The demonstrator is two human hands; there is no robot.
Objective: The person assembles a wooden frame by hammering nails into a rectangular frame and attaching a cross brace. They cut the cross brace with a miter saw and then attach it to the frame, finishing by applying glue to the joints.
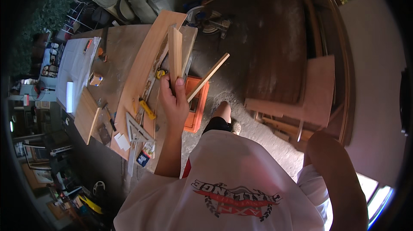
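My left hand (175, 97) is closed around the lower part of some light wooden strips (175, 52), which stand up from the fist with their thumb-side edges showing. A thinner wooden stick (209, 77) slants off to the right from beside the same hand. Its lower end meets the fingers, and I cannot tell whether they grip it. Beneath the hand lies the workbench (114, 43), with a long wooden board (140, 63) along it. My right arm is bent at the right side, and its hand is out of sight.
On the bench are a yellow-handled tool (147, 109), a metal square (138, 128), a tape measure (161, 73) and a wooden panel (87, 114). An orange crate (198, 119) stands beside it. A miter saw (213, 22) is beyond; wooden panels (318, 89) lean at right.
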